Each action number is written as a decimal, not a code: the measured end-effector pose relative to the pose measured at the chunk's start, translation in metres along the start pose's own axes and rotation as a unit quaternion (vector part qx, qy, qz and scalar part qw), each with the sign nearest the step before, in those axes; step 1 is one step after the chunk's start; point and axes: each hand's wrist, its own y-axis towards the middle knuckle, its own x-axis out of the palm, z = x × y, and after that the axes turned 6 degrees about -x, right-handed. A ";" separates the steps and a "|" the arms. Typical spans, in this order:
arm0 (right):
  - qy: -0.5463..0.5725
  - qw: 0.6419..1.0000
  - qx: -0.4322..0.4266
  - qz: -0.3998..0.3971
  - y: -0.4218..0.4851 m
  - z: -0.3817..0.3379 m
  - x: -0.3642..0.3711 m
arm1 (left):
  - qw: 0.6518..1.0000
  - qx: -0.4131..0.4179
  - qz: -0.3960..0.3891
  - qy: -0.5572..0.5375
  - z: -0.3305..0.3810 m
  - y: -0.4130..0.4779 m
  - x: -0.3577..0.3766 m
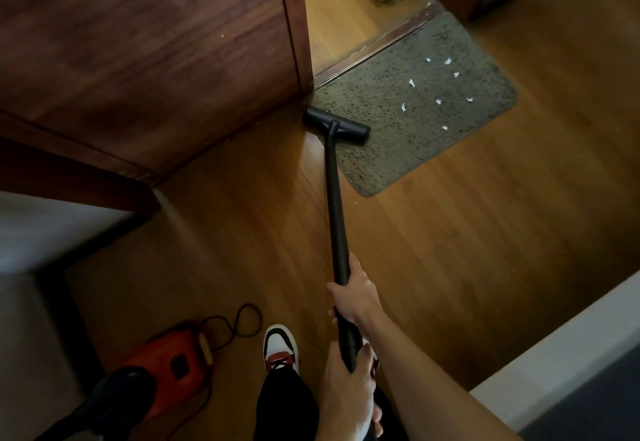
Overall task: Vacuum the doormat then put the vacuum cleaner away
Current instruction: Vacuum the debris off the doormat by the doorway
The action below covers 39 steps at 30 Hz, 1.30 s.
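Seen from the head camera, a person runs one black vacuum wand (334, 198) across a wooden hallway floor (467, 232). The right hand (356, 297) is wrapped around the tube's upper part; the left hand (349, 385) is closed around its lower end, nearer the body. The wand is a smooth, matte, straight tube ending in one T-shaped floor nozzle (336, 125), which rests on the near left edge of one doormat (398, 122).

The mat is a coarse, speckled grey-brown rectangle with rounded corners, lying against a dark door threshold (377, 45). Eight small white paper scraps (412, 83) lie scattered over its far right half, well apart from the nozzle.

One orange canister vacuum body (173, 361), glossy plastic with a black panel, sits on the floor at lower left, a thin dark cord (242, 323) looping beside it. One white, black and red sneaker (280, 347) stands between canister and wand. A dark reddish wooden door (138, 42) fills the upper left. The boards are warm brown, glossy planks.
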 end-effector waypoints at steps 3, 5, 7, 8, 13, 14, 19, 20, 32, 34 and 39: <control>-0.018 1.000 -0.019 -0.003 0.002 -0.003 -0.001 | 0.999 0.003 -0.023 -0.029 0.005 -0.004 0.002; -0.026 0.999 -0.025 0.001 0.006 -0.007 -0.003 | 0.999 0.003 -0.034 -0.027 0.011 -0.003 0.005; -0.029 0.999 -0.024 0.007 0.012 -0.011 -0.006 | 0.999 0.005 -0.039 -0.023 0.020 -0.003 0.009; -0.028 0.999 -0.025 0.010 0.016 -0.014 -0.009 | 0.999 0.004 -0.042 -0.022 0.025 -0.003 0.011; -0.006 1.000 -0.028 0.002 0.036 -0.029 -0.020 | 0.999 0.008 -0.038 -0.023 0.052 -0.001 0.023; -0.007 1.000 -0.028 -0.001 0.039 -0.030 -0.022 | 0.999 0.007 -0.031 -0.019 0.054 -0.001 0.025; -0.032 0.999 -0.018 -0.021 0.030 -0.021 -0.022 | 0.999 -0.008 -0.019 -0.040 0.040 -0.005 0.032; -0.031 0.999 -0.016 -0.024 0.028 -0.019 -0.021 | 0.999 -0.008 -0.019 -0.045 0.038 -0.005 0.031; -0.028 0.999 -0.021 -0.005 0.034 -0.015 -0.005 | 0.999 0.005 -0.014 -0.051 0.032 0.013 0.015; -0.029 0.999 -0.024 0.001 0.036 -0.015 -0.003 | 0.999 0.010 -0.020 -0.048 0.031 0.014 0.014; -0.019 1.000 -0.018 0.002 0.037 -0.012 -0.001 | 0.999 0.015 -0.015 -0.038 0.030 0.015 0.012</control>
